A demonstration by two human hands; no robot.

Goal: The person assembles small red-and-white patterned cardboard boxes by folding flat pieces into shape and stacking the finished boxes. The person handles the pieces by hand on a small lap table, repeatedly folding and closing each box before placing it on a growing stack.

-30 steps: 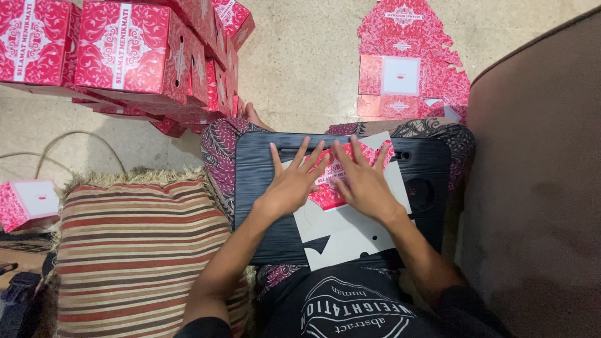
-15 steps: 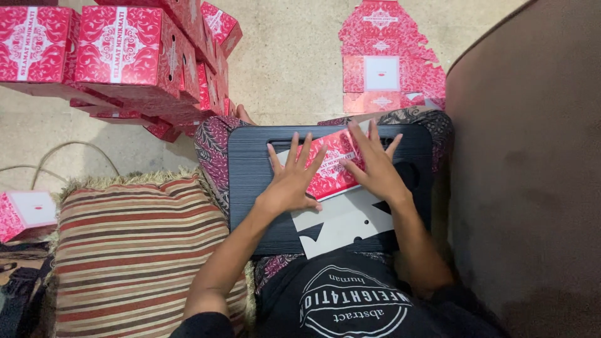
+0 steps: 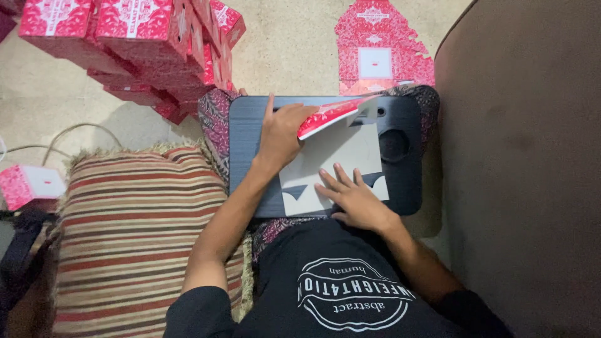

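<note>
A flat die-cut cardboard box blank, grey inside and red-patterned outside, lies on a black lap tray. My left hand grips the blank's far red panel and holds it folded up off the tray. My right hand lies flat with fingers spread, pressing the near grey part of the blank down by its scalloped flaps.
A pile of assembled red boxes stands on the floor at the far left. A stack of flat red blanks lies beyond the tray. A striped cushion is at my left, a brown sofa at my right, a small red box far left.
My left hand has lifted the far red panel up from flat. My right hand has moved from the far part back to the near grey part of the blank.
</note>
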